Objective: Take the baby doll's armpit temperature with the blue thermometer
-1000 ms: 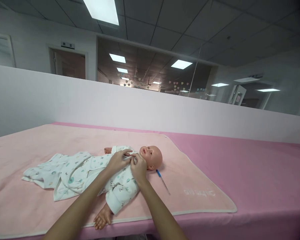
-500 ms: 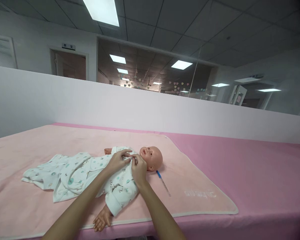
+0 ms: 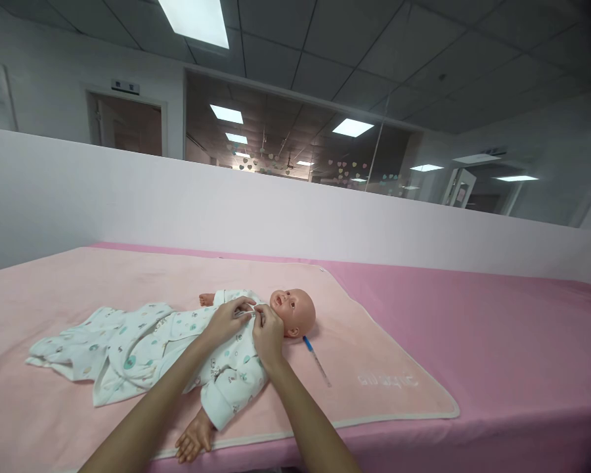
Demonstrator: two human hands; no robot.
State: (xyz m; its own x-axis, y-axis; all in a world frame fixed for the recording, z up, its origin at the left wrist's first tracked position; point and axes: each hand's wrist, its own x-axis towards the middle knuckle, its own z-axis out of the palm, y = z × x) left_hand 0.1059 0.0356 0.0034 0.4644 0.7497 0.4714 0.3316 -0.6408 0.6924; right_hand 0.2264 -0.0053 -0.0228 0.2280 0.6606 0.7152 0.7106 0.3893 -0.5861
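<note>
The grip of the right hand (image 3: 268,332) is pinched, thumb against fingers, on the white cotton baby garment with green prints (image 3: 157,341) near its neck; the left hand (image 3: 228,320) curves over the chest beside it, and whether its fingers hold cloth I cannot tell. The garment is on a bald, tan plastic baby doll (image 3: 298,312), which lies on its back, head to the right, between the arms and the white partition. Its near hand (image 3: 194,437) lies palm-down or palm-up, I cannot tell which, at the table's front edge; its far hand (image 3: 207,299) pokes from the other sleeve. Just beside the head lies a slim clear stick with a blue end (image 3: 317,360). Under all this is a peach blanket with pale edging (image 3: 394,355), spread over the pink-covered table (image 3: 512,341). Behind it stands a low white partition (image 3: 295,213), with windows (image 3: 295,125) beyond
</note>
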